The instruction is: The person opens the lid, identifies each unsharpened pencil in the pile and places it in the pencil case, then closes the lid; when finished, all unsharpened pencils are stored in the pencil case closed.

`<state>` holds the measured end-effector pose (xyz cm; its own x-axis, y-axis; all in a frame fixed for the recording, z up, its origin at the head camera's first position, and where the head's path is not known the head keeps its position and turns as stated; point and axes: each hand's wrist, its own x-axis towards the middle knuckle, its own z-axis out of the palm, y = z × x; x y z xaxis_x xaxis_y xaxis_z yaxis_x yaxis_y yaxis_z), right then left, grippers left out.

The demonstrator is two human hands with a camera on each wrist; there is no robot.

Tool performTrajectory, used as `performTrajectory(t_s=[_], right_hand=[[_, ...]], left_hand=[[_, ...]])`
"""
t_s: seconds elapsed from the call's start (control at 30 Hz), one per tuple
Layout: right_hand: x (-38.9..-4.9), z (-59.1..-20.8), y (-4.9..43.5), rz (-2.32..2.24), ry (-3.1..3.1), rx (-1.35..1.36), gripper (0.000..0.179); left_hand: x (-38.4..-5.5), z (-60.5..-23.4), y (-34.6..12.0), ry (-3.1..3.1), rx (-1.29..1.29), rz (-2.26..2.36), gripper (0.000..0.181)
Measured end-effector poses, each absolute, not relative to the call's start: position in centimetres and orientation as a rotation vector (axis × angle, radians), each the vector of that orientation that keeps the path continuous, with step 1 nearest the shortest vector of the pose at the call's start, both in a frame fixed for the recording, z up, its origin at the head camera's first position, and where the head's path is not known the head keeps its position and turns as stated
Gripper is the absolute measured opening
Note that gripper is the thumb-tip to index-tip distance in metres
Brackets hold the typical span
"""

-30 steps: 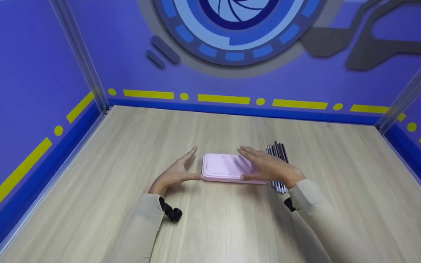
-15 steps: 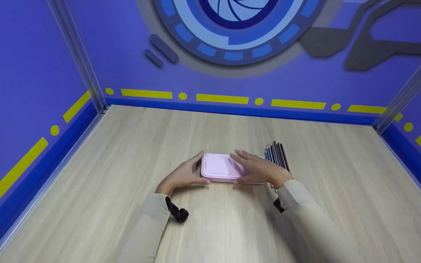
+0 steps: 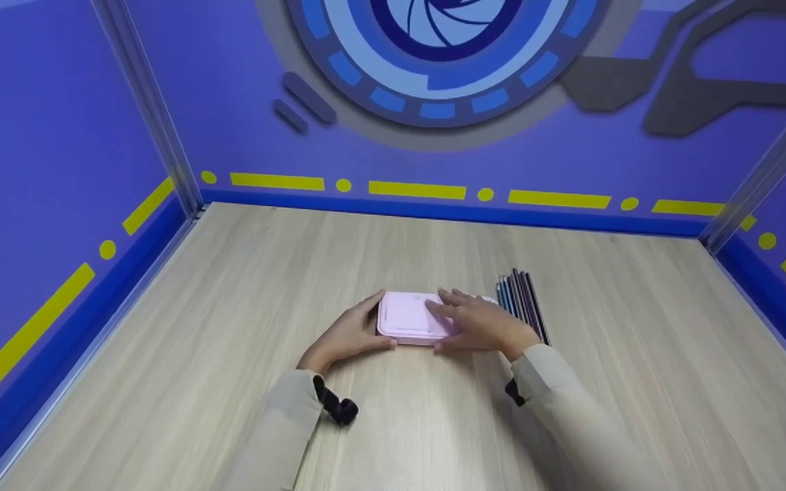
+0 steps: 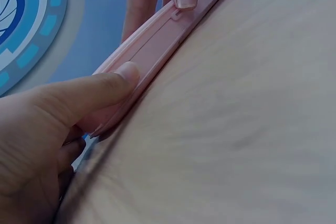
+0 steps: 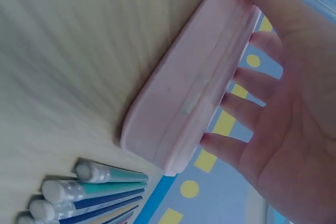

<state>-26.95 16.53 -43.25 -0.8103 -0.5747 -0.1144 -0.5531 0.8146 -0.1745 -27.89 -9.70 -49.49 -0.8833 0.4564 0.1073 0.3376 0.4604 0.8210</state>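
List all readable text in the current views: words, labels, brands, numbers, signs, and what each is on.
None readable.
Pink case: faint marks on its top, too small to read or to tell if they are lettering.
Pencils: no print legible.
Back wall: graphics only, such as yellow dashes and dots; no letters or numbers visible.

1 case (image 3: 403, 315), 1 L hand (image 3: 348, 332), 1 R hand (image 3: 485, 324), 2 sleeves (image 3: 282, 419). Several pencils (image 3: 522, 303), exact no. unclear. 1 table (image 3: 427, 423), 3 walls (image 3: 420, 165), 2 posts (image 3: 149, 106) vis.
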Motion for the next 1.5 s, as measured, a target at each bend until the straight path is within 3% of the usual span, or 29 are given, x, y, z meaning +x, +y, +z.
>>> performTrajectory(t_s=[0.73, 1.13, 1.5], right_hand=[[-27.0, -44.4, 16.6, 0.087, 2.969, -1.138, 0.076], [-27.6, -43.6, 17.0, -0.121, 2.878, -1.141, 0.072], [-27.6, -41.2, 20.3, -0.609, 2.721, -1.074, 0.044]], left_hand=[[-27.5, -49.7, -9.3, 2.596, 0.613, 1.408, 0.100], [-27.5, -49.8, -9.5, 2.618, 0.593, 1.398, 0.104], [-27.5, -49.8, -9.5, 2.567, 0.597, 1.468, 0.108]])
